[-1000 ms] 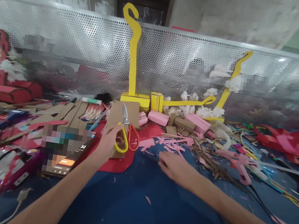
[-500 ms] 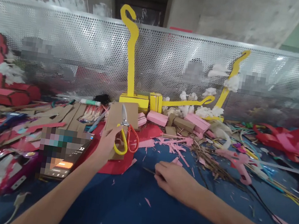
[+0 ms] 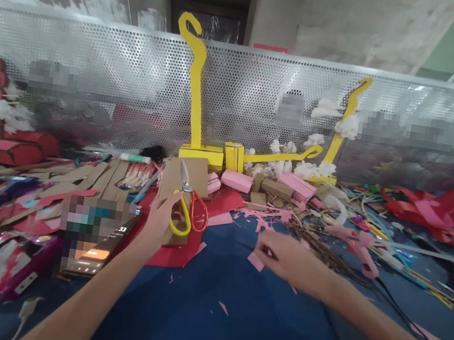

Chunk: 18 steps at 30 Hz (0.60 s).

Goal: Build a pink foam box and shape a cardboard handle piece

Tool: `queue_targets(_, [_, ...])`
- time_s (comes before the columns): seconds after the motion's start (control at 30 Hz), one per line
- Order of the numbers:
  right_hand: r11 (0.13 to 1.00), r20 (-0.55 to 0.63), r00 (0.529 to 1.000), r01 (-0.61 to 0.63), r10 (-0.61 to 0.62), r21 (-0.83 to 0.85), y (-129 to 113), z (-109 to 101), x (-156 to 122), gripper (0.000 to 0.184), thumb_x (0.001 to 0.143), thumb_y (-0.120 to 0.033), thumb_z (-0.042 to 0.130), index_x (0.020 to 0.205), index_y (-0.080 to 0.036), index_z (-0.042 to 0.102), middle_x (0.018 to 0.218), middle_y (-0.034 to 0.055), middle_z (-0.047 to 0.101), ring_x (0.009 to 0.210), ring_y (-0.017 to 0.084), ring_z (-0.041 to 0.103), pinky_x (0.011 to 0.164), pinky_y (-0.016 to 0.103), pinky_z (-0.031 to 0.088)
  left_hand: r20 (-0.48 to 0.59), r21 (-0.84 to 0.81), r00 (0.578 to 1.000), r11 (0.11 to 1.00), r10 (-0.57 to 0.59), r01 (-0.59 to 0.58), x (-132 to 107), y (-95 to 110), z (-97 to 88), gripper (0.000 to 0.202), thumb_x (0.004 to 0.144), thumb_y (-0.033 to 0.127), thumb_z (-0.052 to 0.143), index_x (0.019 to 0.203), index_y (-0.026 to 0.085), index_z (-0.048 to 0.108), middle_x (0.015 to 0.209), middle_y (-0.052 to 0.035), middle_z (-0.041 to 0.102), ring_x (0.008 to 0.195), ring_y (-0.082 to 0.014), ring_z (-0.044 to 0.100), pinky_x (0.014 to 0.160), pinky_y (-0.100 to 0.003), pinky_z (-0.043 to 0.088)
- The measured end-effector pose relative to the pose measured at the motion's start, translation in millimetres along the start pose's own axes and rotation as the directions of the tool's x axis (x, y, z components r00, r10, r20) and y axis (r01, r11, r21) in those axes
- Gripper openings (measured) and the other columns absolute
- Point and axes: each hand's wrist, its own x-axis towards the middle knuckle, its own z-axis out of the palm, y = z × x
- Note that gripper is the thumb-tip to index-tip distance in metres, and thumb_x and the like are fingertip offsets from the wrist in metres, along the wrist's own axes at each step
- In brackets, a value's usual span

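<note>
At far left of the feed I run remotely, a red model (image 3: pixel 6 151) trimmed with white fluff (image 3: pixel 13 116) stands near a perforated metal panel (image 3: pixel 256 94) at the back of a blue table (image 3: pixel 185 324). Closer in, a phone (image 3: pixel 93 255), partly blurred out, lies just left of the person's left forearm (image 3: pixel 100 288). The left hand (image 3: pixel 158 222) reaches to a pair of scissors (image 3: pixel 185 187), fingers at the yellow handle (image 3: pixel 179 232); I cannot tell whether they grip it or press on the cardboard (image 3: pixel 198 172) beneath. The scissors point away from the person over that cardboard, which rests on a red sheet (image 3: pixel 174 259). Behind, a yellow hook-shaped piece (image 3: pixel 196 102) rises from a yellow block (image 3: pixel 201 156). Farther right I see pink blocks (image 3: pixel 237 181) and, in front, a heap of thin pink strips (image 3: pixel 260 214). The right hand (image 3: pixel 282 256) is curled low over the table, at a small pink piece (image 3: pixel 255 261); blur keeps me from telling whether its fingers hold anything. Beyond it lie twigs (image 3: pixel 322 245), then a pink glue gun (image 3: pixel 355 245) with a black cord (image 3: pixel 391 299). A red paper craft (image 3: pixel 448 211) closes the far right.
</note>
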Motion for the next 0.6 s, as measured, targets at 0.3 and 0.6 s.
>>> queue_targets(0.3, [0.980,0.045,0.986,0.156,-0.162,0.122,19.1,24.5,-31.6,0.023,0.103,-0.026,0.047,0.091,-0.020,0.065,0.093,0.0055,0.069,0.087,0.019,0.062,0.081,0.030,0.043,0.008,-0.006,1.000,1.000,0.023,-0.023,-1.2,1.8,3.7,0.038,0.059,0.046,0.081,0.077,0.014,0.069,0.068,-0.0007,0.067,0.058,-0.0132,0.060,0.054,-0.024,0.048])
queue_targets(0.6, [0.994,-0.147,0.985,-0.084,0.092,0.064,84.0,-12.1,37.6,0.020,0.094,-0.025,0.050,0.086,-0.016,0.066,0.087,0.0076,0.070,0.079,0.021,0.062,0.072,0.029,0.043,-0.018,-0.001,1.000,1.000,0.012,-0.012,1.3,-4.5,0.3,0.042,0.059,0.047,0.081,0.081,0.013,0.069,0.068,-0.0018,0.066,0.056,-0.0146,0.061,0.052,-0.025,0.048])
